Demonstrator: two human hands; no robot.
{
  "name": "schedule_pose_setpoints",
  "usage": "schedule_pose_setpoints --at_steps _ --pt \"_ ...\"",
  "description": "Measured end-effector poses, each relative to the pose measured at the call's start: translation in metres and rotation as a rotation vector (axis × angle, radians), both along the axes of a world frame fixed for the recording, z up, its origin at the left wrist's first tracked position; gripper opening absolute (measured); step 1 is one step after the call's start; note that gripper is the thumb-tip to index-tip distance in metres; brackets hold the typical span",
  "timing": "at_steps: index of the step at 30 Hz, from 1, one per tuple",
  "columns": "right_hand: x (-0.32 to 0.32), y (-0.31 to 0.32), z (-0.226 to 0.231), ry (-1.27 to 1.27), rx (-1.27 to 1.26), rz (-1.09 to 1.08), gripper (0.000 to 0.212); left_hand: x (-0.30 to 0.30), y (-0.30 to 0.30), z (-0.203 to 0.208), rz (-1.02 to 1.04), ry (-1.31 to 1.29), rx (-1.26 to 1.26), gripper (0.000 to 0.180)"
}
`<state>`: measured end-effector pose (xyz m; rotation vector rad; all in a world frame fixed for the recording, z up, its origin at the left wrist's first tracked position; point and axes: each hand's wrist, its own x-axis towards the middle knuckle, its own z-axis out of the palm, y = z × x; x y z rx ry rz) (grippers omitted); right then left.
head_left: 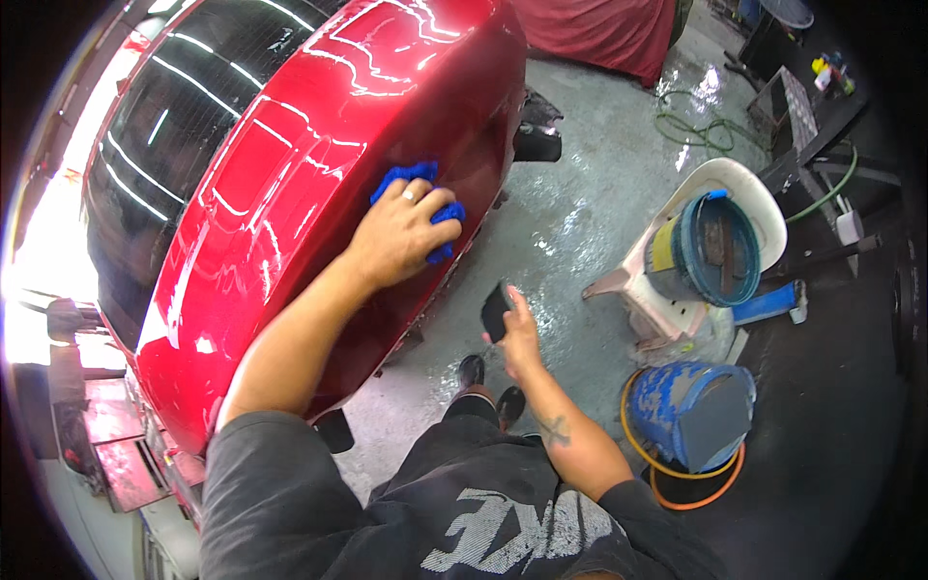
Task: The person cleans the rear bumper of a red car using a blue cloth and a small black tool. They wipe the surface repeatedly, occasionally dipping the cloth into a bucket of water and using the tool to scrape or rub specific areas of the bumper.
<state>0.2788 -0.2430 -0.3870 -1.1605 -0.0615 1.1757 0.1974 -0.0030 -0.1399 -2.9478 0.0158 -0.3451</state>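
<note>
My left hand (398,232), with a ring on one finger, is closed over a bunched blue cloth (443,215). It presses the cloth against the lower rear panel of a glossy red car (290,155). Away from the panel, over the floor, my right hand (522,340) grips a thin, dark, flat piece (494,311) by its edge. Whether that piece is sandpaper or something stiffer I cannot tell. Part of the cloth is hidden under my left fingers.
On the right, a white plastic chair (773,217) bears a dark bucket (677,275) with water. A worn blue container (662,401) with a grey sheet stands nearer. A green hose (701,130) lies on the wet grey floor (590,135). Red fabric (599,39) hangs at the back.
</note>
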Motion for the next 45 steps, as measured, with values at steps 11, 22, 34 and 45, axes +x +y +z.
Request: schedule_pose_setpoints --at_steps 11,22,34,45 --pt "0.17 -0.018 0.083 0.034 0.131 0.017 0.048 0.054 -0.033 -0.108 0.117 -0.277 -0.364 0.032" --pt "0.292 0.085 0.178 0.337 0.56 0.03 0.078 0.255 -0.037 -0.012 -0.029 -0.432 -0.932 0.085" --pt "0.48 0.246 0.224 0.441 0.673 0.684 0.079 0.313 0.061 0.007 0.632 -0.606 -2.002 0.06" --pt "0.662 0.447 0.197 0.615 0.351 1.315 0.079 0.451 0.134 -0.007 0.814 -0.949 -1.796 0.022"
